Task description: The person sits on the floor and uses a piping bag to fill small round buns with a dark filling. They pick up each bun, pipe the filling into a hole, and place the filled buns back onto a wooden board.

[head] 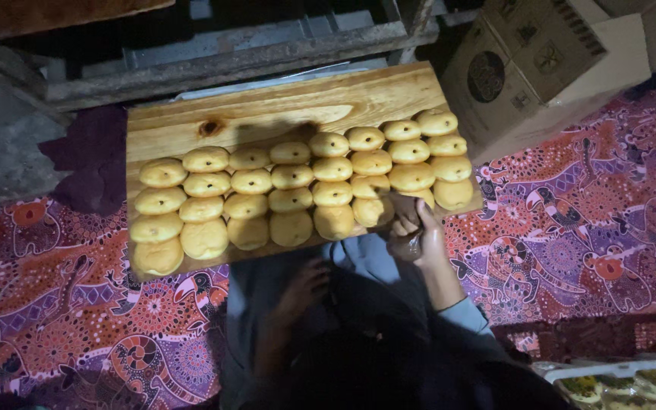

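Left hand (305, 287) rests loosely open in lap; right hand (413, 228) curled, prob. pinching bun (373, 210) at board (267, 114) front edge.

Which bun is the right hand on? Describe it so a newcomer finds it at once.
Start at the wooden board on the patterned cloth, covered in rows of round golden buns. Follow the near row rightwards to the right hand. The bun touching its fingers is the one, partly shadowed, unlike its clear neighbours.
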